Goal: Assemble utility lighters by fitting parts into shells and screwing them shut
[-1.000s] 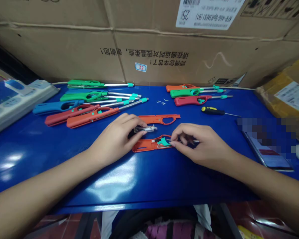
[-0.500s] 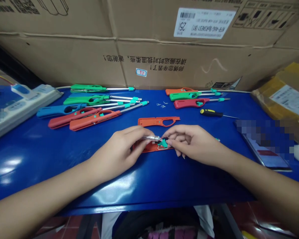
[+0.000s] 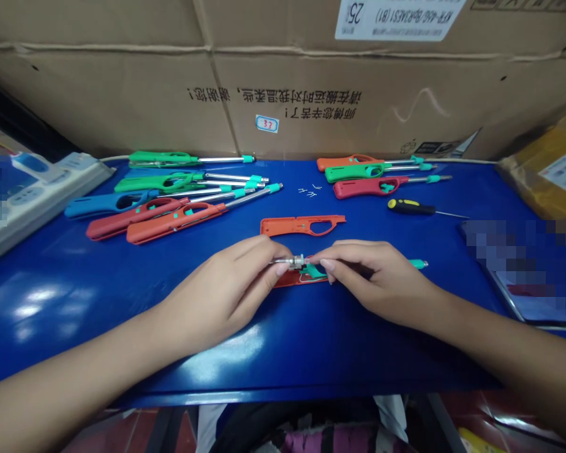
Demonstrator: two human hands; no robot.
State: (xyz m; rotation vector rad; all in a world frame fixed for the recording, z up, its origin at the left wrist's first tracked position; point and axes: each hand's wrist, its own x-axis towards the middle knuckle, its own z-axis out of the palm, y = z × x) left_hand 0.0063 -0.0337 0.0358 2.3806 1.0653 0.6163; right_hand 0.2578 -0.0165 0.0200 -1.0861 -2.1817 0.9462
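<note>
My left hand (image 3: 226,282) pinches a small clear cylinder with a metal valve end (image 3: 296,261), which looks like a lighter's gas tank. Most of the cylinder is hidden by the fingers. At its valve end, my right hand (image 3: 382,272) has thumb and forefinger closed together; what they grip, if anything, is too small to make out. Beneath both hands lies an open orange lighter half-shell (image 3: 287,279), with a green trigger (image 3: 316,271) and a thin pale wire in it. The green tip (image 3: 419,263) of its barrel shows past my right hand. Behind rests the other orange half-shell (image 3: 283,226).
Several assembled lighters (image 3: 177,220) lie at the left, and 3 more (image 3: 370,187) at the back right. Small white pieces (image 3: 307,191) lie between them. To the right are a screwdriver (image 3: 411,207) and a phone (image 3: 514,277). A power strip (image 3: 42,195) and large carton (image 3: 146,107) border the table.
The cylinder's metal valve end now shows more at my left fingertips. My right fingers have closed in at that end. The view has tilted slightly downward.
</note>
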